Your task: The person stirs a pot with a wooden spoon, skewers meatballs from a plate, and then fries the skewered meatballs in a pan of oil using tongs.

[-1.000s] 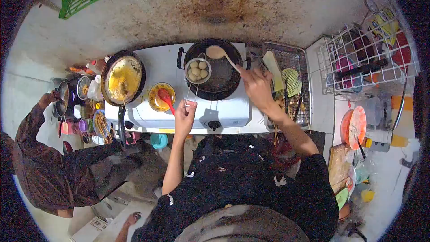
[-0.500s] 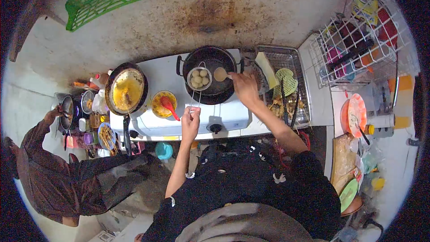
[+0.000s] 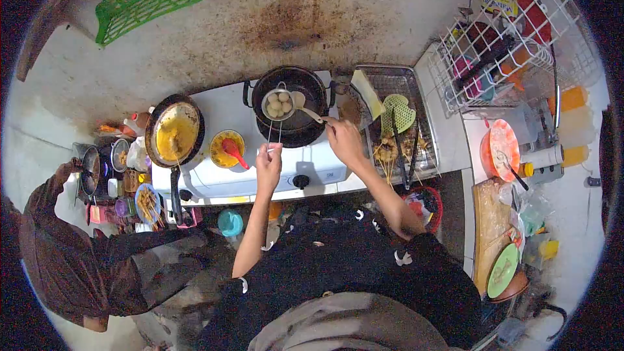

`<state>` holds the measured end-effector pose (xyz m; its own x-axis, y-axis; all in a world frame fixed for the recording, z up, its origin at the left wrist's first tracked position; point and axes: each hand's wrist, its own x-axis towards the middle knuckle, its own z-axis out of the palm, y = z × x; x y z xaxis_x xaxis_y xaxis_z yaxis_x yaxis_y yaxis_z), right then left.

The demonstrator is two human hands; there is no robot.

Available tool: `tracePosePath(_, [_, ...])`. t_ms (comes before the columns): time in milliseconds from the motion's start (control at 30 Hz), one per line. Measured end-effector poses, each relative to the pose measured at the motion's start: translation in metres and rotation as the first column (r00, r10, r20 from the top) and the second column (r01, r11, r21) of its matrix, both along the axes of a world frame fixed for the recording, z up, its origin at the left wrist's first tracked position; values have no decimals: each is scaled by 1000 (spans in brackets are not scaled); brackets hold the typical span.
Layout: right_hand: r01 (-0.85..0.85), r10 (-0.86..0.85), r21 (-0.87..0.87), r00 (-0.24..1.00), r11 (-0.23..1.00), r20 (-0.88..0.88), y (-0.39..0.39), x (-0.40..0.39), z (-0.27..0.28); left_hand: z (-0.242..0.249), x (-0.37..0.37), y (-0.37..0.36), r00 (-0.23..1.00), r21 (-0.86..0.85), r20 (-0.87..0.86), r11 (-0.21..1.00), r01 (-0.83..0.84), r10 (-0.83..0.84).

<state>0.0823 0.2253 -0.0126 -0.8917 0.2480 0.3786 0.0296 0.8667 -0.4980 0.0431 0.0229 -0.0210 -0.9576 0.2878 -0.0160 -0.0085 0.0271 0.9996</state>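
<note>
My left hand is closed on the wire handle of a small strainer. Several round, pale balls lie in its basket, which is over the left part of a dark two-handled pot. In my right hand is the handle of a beige spoon. The spoon's bowl is right at the strainer's right rim, partly hidden by it. Both tools are over the pot on the white stove.
Left of the pot are a bowl of yellow mixture with a red spoon and a frying pan. A wire rack with skewers stands right. At far left, a person holds another pan.
The spoon has moved from the pot's right side leftward to the strainer, and its handle now points down and right. My right hand is lower in view. The whole view has shifted slightly.
</note>
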Motion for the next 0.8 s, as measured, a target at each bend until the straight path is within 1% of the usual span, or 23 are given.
tracePosePath(33, [3, -3, -24, 1000, 1000, 20, -1, 4, 1, -5, 1, -1, 1000, 3, -2, 1000, -2, 2])
tracePosePath(67, [1, -1, -19, 1000, 1000, 16, -2, 9, 3, -10, 2, -1, 999, 14, 30, 1000, -11, 10])
tracePosePath(133, [31, -13, -150, 993, 988, 119, -4, 19, 13, 5, 4, 3, 998, 32, 55, 999, -20, 18])
tracePosePath(167, [29, -11, -148, 993, 989, 120, -3, 22, 12, 12, 9, 2, 999, 49, 33, 999, -15, 13])
tracePosePath(233, [56, -10, -266, 985, 962, 170, -4, 30, 6, 17, 15, 1, 1000, 65, 22, 998, -22, 21])
tracePosePath(300, [41, 13, -291, 983, 956, 181, -5, 34, 2, 9, 8, 4, 1000, 8, 18, 1000, 13, -13])
tracePosePath(367, [22, 41, -317, 981, 948, 189, -6, 38, -6, -8, 0, 6, 1000, 14, 12, 1000, -21, 21])
tracePosePath(433, [-8, 64, -331, 985, 944, 158, -7, 40, -11, -4, -5, 6, 1000, -61, 29, 998, 0, 2])
tracePosePath(467, [-16, 70, -328, 985, 944, 155, -5, 40, -13, -2, -4, 8, 1000, 40, 13, 999, -23, 23])
tracePosePath(500, [-26, 82, -346, 985, 938, 150, -6, 43, -12, 9, -4, 9, 1000, 40, 13, 999, -28, 28])
tracePosePath(567, [-37, 98, -368, 984, 929, 150, -9, 48, -14, 25, -4, 10, 998, 95, 65, 995, -22, 16])
tracePosePath(600, [-39, 101, -382, 984, 923, 145, -9, 49, -18, 22, -5, 11, 999, 25, 48, 999, -20, 19])
tracePosePath(667, [-41, 101, -394, 986, 918, 132, -10, 51, -22, -3, -6, 11, 999, 1, 38, 1000, -26, 26])
tracePosePath(700, [-43, 113, -424, 984, 904, 141, -12, 53, -22, -4, -5, 10, 999, -22, 28, 999, -29, 30])
tracePosePath(767, [-37, 116, -457, 983, 889, 145, -13, 52, -21, -8, 4, 13, 997, 23, -20, 997, -76, 76])
tracePosePath(800, [-19, 112, -465, 979, 885, 173, -14, 54, -20, -9, 4, 12, 998, 18, -2, 998, -63, 63])
